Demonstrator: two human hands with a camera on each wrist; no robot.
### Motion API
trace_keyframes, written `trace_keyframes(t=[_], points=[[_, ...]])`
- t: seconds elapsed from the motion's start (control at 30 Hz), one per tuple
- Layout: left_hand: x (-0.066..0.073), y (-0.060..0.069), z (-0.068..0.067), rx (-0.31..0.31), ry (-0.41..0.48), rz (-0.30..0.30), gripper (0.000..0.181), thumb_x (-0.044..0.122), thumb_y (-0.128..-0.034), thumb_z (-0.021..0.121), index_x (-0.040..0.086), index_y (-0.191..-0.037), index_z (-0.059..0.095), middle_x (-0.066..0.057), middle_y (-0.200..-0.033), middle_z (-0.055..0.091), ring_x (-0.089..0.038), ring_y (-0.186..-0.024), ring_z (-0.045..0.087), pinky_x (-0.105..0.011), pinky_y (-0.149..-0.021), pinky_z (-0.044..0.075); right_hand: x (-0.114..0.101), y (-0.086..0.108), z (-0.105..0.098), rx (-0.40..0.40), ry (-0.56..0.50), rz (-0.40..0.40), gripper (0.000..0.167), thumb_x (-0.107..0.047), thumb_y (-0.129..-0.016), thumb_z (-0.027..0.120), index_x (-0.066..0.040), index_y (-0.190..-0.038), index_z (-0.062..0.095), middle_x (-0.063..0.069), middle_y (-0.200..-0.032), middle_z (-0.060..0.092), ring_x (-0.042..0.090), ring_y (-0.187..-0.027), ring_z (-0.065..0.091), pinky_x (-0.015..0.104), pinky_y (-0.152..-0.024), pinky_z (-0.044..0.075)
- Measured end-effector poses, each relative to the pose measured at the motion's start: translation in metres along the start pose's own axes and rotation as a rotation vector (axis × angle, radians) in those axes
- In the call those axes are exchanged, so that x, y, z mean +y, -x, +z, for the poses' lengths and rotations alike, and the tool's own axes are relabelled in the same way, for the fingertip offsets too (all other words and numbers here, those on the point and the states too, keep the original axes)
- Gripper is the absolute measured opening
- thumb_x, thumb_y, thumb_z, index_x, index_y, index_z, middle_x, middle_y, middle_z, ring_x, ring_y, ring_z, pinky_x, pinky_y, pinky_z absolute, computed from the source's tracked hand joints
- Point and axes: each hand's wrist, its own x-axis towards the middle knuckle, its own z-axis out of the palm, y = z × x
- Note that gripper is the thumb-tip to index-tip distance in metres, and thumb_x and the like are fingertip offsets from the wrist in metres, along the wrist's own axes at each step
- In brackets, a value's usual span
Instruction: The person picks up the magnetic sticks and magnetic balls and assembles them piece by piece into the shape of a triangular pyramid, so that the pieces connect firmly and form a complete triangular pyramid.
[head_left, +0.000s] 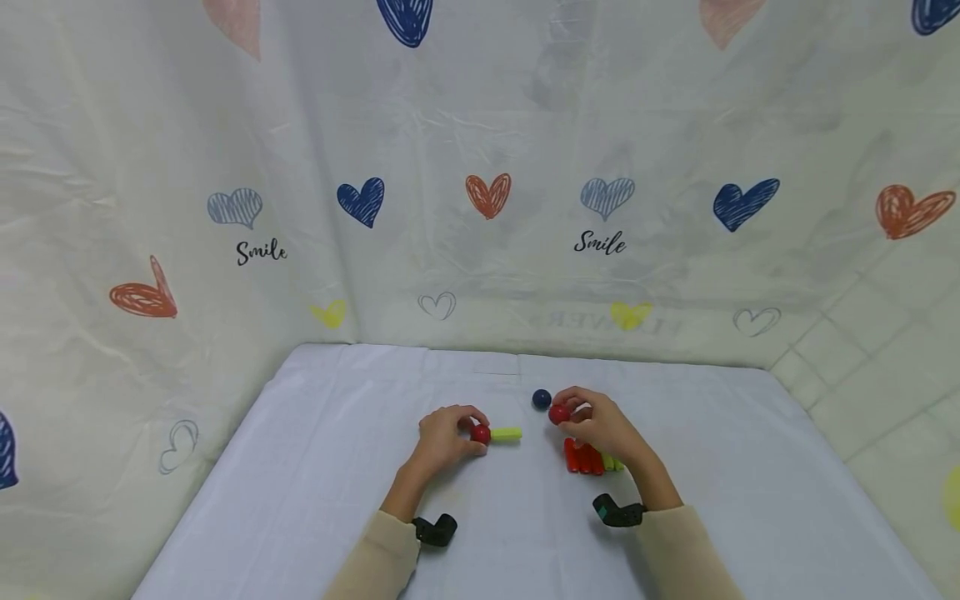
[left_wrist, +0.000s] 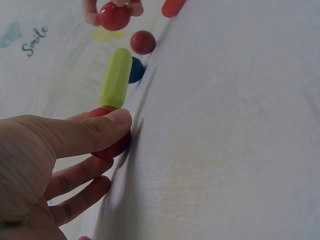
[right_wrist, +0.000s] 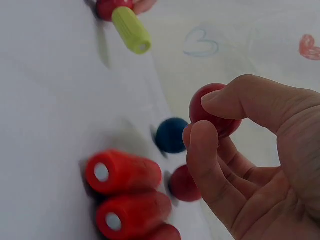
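Right hand (right_wrist: 292, 155) — blue ball (right_wrist: 171, 135) behind

Plain beige sleeves (head_left: 375, 556), bent black wrist cameras (head_left: 437, 531)

Left "Smile" (head_left: 262, 251): black script on the white wall sheet (head_left: 465, 108), under a pale blue striped heart (head_left: 235, 207).
Right "Smile" (head_left: 600, 242): the same black script on that sheet, under a second pale blue striped heart (head_left: 607, 197).
Faint lettering (head_left: 558, 320): pale grey capitals, seemingly reversed, low on the sheet to either side of a yellow heart (head_left: 631, 316); too dim to read whole.
Sheet in left wrist view: "Smile" legible, tilted.
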Motion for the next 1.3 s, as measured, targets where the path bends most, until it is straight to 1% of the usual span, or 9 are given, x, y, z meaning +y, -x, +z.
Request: trace_keyframes(t=[0.1,0.3,0.4,0.57,0.83,1.13,1.3], points=[[0.000,0.000,0.000,-0.001,0.005,0.005,0.034,0.022,-0.0760,0.091,0.033,-0.103,0.073,0.005,-0.097,0.069,-0.018,-0.099,0.059,-0.057,-0.095,0.035,-0.003,-0.001,0.008,-0.006,0.007,-0.007,0.032,-0.007,-0.091,0.072,-0.014,-0.122,0.065,0.014,-0.118,0.064,0.024,-0.091,0.062,0.036,-0.070,0.059],[0.001,0.000,0.000,0.003,0.006,0.009,0.034,0.022,-0.0758,0.091,0.032,-0.103,0.073,0.005,-0.096,0.069,-0.019,-0.098,0.058,-0.059,-0.096,0.034,-0.003,-0.004,0.021,-0.029,0.001,-0.014,0.033,-0.008,-0.090,0.074,-0.015,-0.121,0.065,0.013,-0.116,0.065,0.023,-0.083,0.064,0.035,-0.066,0.059],[0.001,0.000,0.001,0.001,0.005,0.005,0.034,0.022,-0.0761,0.091,0.032,-0.102,0.073,0.005,-0.096,0.069,-0.018,-0.098,0.058,-0.058,-0.096,0.034,-0.002,-0.004,0.025,-0.027,0.030,-0.023,0.034,-0.009,-0.089,0.076,-0.016,-0.120,0.065,0.011,-0.113,0.065,0.021,-0.084,0.064,0.035,-0.065,0.058],[0.001,0.001,0.001,-0.009,0.009,0.002,0.034,0.022,-0.0762,0.091,0.031,-0.103,0.072,0.006,-0.095,0.068,-0.018,-0.098,0.058,-0.059,-0.096,0.034,-0.001,-0.004,0.029,-0.028,0.059,-0.026,0.034,-0.010,-0.088,0.077,-0.019,-0.119,0.067,0.010,-0.113,0.066,0.020,-0.085,0.064,0.034,-0.065,0.058],[0.001,0.001,-0.001,-0.004,0.007,0.006,0.033,0.022,-0.0763,0.091,0.031,-0.103,0.073,0.006,-0.093,0.068,-0.018,-0.095,0.058,-0.057,-0.095,0.034,-0.004,-0.004,0.033,-0.052,0.062,-0.030,0.033,-0.009,-0.088,0.076,-0.021,-0.118,0.066,0.011,-0.113,0.065,0.020,-0.079,0.066,0.032,-0.061,0.059],[0.001,0.000,-0.001,-0.001,0.008,-0.001,0.033,0.023,-0.0766,0.091,0.032,-0.102,0.072,0.006,-0.094,0.068,-0.017,-0.096,0.058,-0.058,-0.096,0.034,-0.007,-0.002,0.037,-0.072,0.046,-0.043,0.033,-0.007,-0.088,0.076,-0.016,-0.118,0.067,0.010,-0.111,0.065,0.021,-0.083,0.064,0.034,-0.062,0.058],[0.002,0.001,-0.001,-0.008,0.011,-0.009,0.032,0.023,-0.0766,0.091,0.032,-0.102,0.072,0.006,-0.094,0.067,-0.018,-0.096,0.057,-0.059,-0.097,0.034,-0.006,-0.002,0.039,-0.081,0.053,-0.046,0.032,-0.008,-0.088,0.077,-0.018,-0.118,0.067,0.009,-0.109,0.066,0.021,-0.083,0.064,0.034,-0.062,0.058]])
